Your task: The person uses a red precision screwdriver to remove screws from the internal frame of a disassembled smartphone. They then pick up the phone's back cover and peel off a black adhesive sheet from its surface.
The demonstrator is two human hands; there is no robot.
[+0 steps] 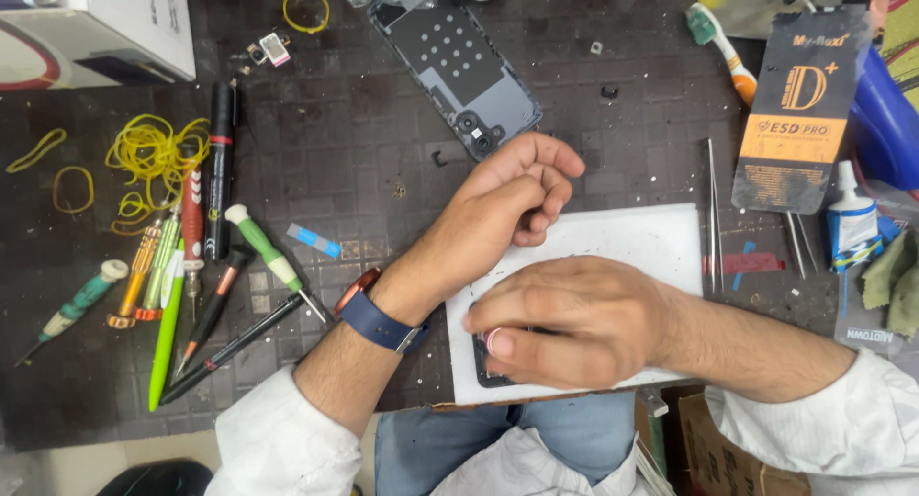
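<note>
Far left on the dark bench (364,151), loose yellow rubber bands (153,151) lie beside a row of tools: a green-handled screwdriver (273,259), a black marker (220,166), a lime pen (168,328) and thinner drivers fanned between them. Above centre, a grey phone back cover (458,75) lies inner side up, well apart from the work.

The left hand (507,209), a blue-strapped watch (378,314) on its wrist, rests on the top left edge of a white pad (641,242) with its fingers curled into a loose fist; I cannot tell whether anything is inside that grip. The right hand (574,324) lies flat, fingers together, pressing down on a dark phone (488,367) of which only the lower left corner shows beneath the fingertips, near the pad's front edge. It holds nothing, just bears down.

To my eye this is a pressing or seating step on the phone. Any further move calls for even pressure and the pad kept steady.

Right of the pad lie tweezers (713,214), an orange-and-black packet (799,113) and a small glue bottle (850,218).
</note>
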